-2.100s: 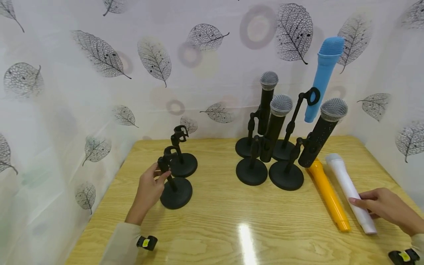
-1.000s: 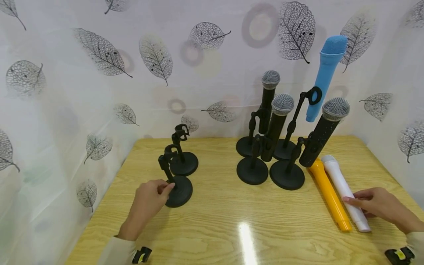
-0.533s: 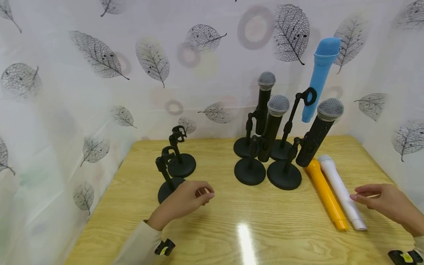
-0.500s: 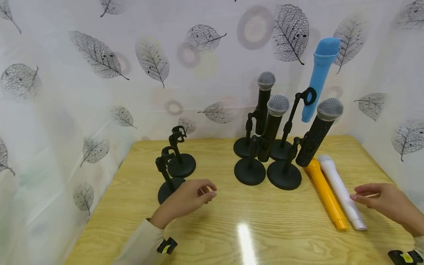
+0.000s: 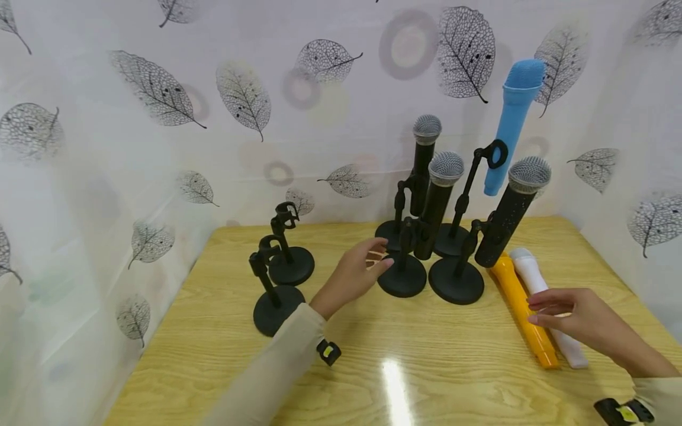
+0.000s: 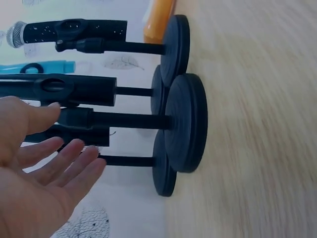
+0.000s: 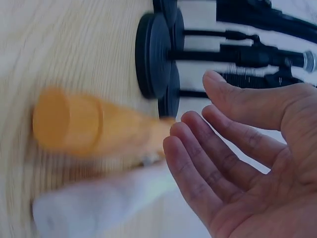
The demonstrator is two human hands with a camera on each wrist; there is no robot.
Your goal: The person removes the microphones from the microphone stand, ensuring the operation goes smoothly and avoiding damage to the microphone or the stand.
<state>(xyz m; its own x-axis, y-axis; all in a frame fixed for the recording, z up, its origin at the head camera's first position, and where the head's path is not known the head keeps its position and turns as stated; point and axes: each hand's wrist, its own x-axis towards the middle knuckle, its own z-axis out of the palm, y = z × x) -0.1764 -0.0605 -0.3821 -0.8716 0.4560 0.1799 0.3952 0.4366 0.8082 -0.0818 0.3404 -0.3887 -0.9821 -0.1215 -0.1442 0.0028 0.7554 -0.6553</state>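
My left hand point(image 5: 354, 275) reaches toward the front left microphone stand point(image 5: 403, 278) of the right-hand cluster, fingers parted and holding nothing. That stand carries a black microphone point(image 5: 438, 207) with a silver mesh head. In the left wrist view the fingers point(image 6: 74, 168) overlap the stand's upper part. My right hand point(image 5: 570, 313) hovers over the white microphone point(image 5: 570, 348) and orange microphone point(image 5: 519, 307), which lie side by side on the table. It is empty with fingers loosely bent, and it hides the white one's middle.
Two bare microphone stands point(image 5: 278, 307) stand at the left on the wooden table point(image 5: 341, 378). Behind the near cluster stand, others hold a black microphone point(image 5: 423, 160) and a blue microphone point(image 5: 512, 127). At the cluster's right another black microphone point(image 5: 511, 219) leans in its holder. A leaf-patterned cloth hangs behind.
My left hand has let go of the near left stand and moved right to the cluster. My right hand slid the white microphone beside the orange one, released it and lifted leftward.
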